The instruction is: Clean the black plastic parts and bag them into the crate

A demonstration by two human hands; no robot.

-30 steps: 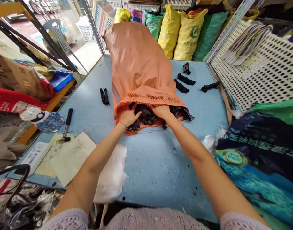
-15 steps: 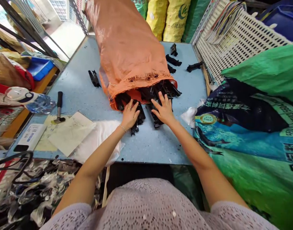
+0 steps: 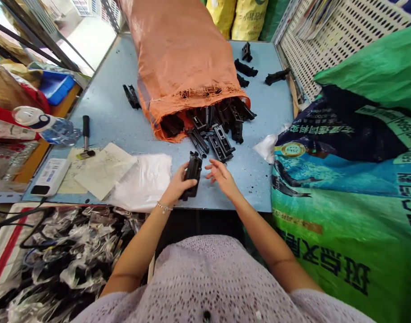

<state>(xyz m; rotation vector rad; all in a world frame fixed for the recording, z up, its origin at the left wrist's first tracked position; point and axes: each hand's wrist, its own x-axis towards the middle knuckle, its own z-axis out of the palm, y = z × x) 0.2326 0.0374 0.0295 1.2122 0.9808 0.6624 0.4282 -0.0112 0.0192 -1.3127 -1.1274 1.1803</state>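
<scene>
My left hand [image 3: 177,186] is closed around a black plastic part [image 3: 193,176], held near the table's front edge. Just to its right, my right hand [image 3: 222,178] has its fingers apart and holds nothing. Ahead of both hands, an orange woven sack [image 3: 188,58] lies on the blue table [image 3: 222,197] with its mouth toward me. Several similar black parts spill out of it, among them a slotted black part [image 3: 221,143]. Others are partly hidden inside the sack.
More black parts lie beyond the sack, one black part [image 3: 131,96] to its left. Leftward are a hammer [image 3: 86,134], papers [image 3: 101,172], clear plastic bags [image 3: 144,179], a white device [image 3: 50,177] and a water bottle [image 3: 47,125]. A green printed sack [image 3: 343,202] borders the right side.
Both hands have drawn back from the sack's mouth toward me. My left hand has picked up a black plastic part; my right hand has left the parts. The camera view has tilted slightly downward.
</scene>
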